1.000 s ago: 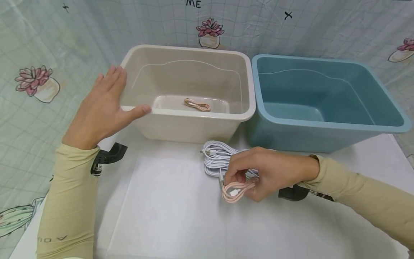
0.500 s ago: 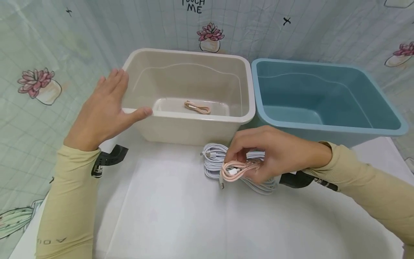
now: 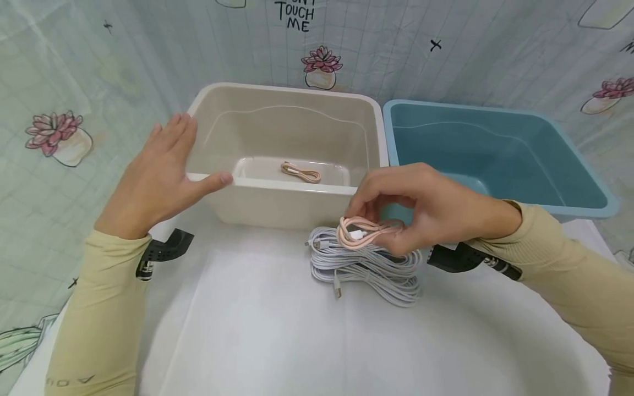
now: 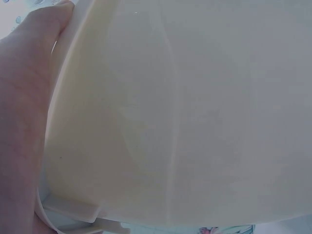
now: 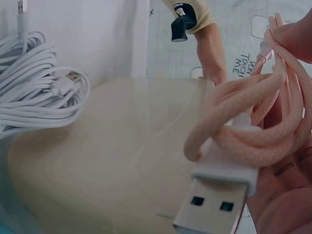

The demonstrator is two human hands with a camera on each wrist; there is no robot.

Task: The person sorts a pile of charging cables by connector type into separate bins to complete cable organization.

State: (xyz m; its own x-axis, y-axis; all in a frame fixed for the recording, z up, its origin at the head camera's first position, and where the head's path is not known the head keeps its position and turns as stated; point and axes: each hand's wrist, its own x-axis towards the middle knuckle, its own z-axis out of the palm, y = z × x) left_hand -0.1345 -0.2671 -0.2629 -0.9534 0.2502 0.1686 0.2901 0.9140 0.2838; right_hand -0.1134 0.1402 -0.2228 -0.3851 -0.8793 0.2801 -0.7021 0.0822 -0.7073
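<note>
In the head view my left hand [image 3: 153, 176] rests at the left end of a beige plastic bin [image 3: 277, 206], fingers extended and thumb along the front rim. A coiled tan cable [image 3: 302, 174] lies on that bin's floor. My right hand [image 3: 431, 203] pinches a coiled pink USB cable [image 3: 353, 235] between thumb and fingers, in front of the bin's right end. The right wrist view shows the cable's USB plug [image 5: 212, 204] close up. Partly behind the right hand, several white USB cables [image 3: 376, 275] lie coiled on the table.
A blue bin [image 3: 589, 211] stands to the right, against the beige one, partly hidden by the right hand and forearm. Behind both hangs a printed curtain [image 3: 238, 49]. A white cloth [image 3: 267, 330] covers the table.
My right hand has lifted the pink cable and carried it away from me towards the bins, uncovering more of the white cables. The left hand has stayed on the beige bin.
</note>
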